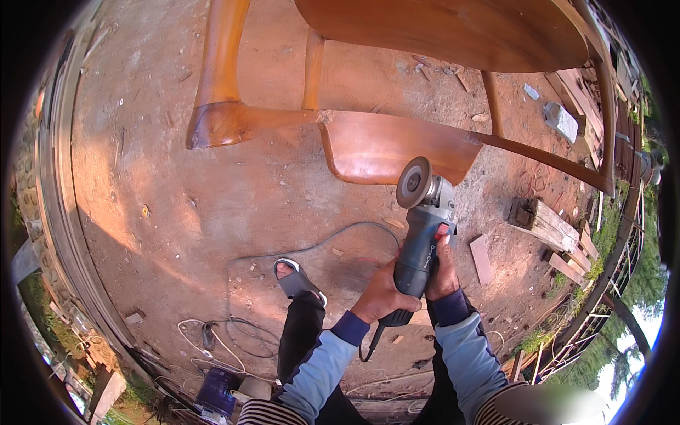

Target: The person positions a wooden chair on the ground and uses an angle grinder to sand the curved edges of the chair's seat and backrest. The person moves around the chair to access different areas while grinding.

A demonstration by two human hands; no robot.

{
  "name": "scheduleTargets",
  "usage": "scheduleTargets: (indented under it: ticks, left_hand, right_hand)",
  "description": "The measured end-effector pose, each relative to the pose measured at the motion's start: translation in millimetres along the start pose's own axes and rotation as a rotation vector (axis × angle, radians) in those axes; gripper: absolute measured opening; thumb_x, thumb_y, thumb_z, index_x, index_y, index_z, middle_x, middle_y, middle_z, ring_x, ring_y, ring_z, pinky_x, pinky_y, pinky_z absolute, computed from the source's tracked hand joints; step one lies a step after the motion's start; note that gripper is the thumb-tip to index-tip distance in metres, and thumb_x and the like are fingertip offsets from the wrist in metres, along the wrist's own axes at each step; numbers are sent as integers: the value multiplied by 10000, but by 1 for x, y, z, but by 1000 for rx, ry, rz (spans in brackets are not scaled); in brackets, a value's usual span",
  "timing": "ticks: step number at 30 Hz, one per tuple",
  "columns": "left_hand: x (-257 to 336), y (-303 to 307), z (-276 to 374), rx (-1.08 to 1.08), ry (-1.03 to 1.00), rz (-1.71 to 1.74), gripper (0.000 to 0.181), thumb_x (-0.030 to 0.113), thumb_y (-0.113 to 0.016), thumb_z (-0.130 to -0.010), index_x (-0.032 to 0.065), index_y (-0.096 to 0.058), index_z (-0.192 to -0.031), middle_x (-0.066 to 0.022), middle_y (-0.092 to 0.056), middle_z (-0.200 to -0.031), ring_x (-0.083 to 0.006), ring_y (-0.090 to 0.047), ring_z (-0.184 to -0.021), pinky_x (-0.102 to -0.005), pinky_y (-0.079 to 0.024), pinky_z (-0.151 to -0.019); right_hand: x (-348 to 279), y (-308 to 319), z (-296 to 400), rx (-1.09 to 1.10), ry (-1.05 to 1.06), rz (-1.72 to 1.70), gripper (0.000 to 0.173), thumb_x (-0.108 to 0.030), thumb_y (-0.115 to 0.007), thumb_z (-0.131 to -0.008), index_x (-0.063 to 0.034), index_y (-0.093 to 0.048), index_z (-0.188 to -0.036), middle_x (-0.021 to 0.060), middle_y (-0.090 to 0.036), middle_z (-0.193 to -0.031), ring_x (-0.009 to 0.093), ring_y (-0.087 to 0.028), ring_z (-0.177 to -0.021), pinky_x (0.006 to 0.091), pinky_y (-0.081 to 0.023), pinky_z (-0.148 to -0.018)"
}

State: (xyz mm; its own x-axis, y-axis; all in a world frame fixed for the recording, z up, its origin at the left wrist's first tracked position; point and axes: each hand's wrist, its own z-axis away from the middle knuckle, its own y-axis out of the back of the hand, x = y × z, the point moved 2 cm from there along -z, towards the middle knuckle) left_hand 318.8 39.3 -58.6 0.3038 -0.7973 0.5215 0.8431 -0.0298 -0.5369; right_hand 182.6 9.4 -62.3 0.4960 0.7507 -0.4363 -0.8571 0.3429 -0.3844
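Both hands hold an angle grinder [417,249] with a dark blue body, a grey metal head and a red switch. My left hand [383,295] wraps the rear of the body, and my right hand [444,271] grips its right side with the thumb at the switch. The grinder's round disc [414,182] faces up and left; whether it spins I cannot tell. Beyond it lies a varnished wooden chair or bench [265,114], seemingly tipped over. In the picture the disc overlaps the lower edge of its curved wooden panel [398,146]; contact is unclear.
A power cord [319,244] curves across the dirt floor past my sandalled foot [294,279]. White cable [231,348] and a blue bucket [217,390] are at lower left. Rough timber blocks [552,226], a flat wood offcut [481,259] and a stone block [561,122] lie on the right.
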Motion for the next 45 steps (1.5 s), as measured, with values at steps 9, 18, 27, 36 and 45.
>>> scheduleTargets:
  ticks: [9,18,27,36,45]
  left_hand:
    - [-3,9,2,-108,32,64,747,156,-814,-551,18,-511,-1220,-14,-574,-994,-144,-575,-890,-299,-476,-806]
    - [4,-4,9,386,-21,-484,646,140,-814,-555,-36,-484,-1081,-137,-616,-963,-226,-634,-886,-346,-503,-754]
    - [-8,32,21,364,-76,-317,735,141,-821,-544,-24,-475,-1172,-139,-641,-982,-232,-657,-889,-343,-519,-787]
    - [-17,41,14,534,7,-505,948,202,-861,-589,-45,-347,-1347,-194,-588,-1118,-289,-626,-997,-372,-495,-871]
    - [-21,49,27,795,-241,-629,948,209,-853,-668,-58,-303,-1393,-224,-471,-1297,-296,-462,-1244,-378,-371,-1047]
  right_hand:
    - [-10,-24,5,-8,27,91,567,-287,-733,-754,94,-541,-1128,206,-655,-965,315,-668,-919,427,-561,-814]
    - [-6,-39,-10,248,148,336,406,-110,-739,-751,78,-582,-1075,120,-663,-891,209,-665,-806,329,-542,-743]
    - [19,-67,-24,27,10,113,411,-71,-739,-721,63,-575,-1073,117,-659,-906,223,-680,-809,336,-542,-745]
    - [32,-53,-82,59,136,536,349,-80,-681,-717,62,-581,-1019,113,-639,-815,201,-644,-715,334,-535,-654]
    - [5,-78,-160,38,355,617,289,-99,-707,-698,38,-614,-935,83,-631,-797,171,-627,-682,310,-511,-628]
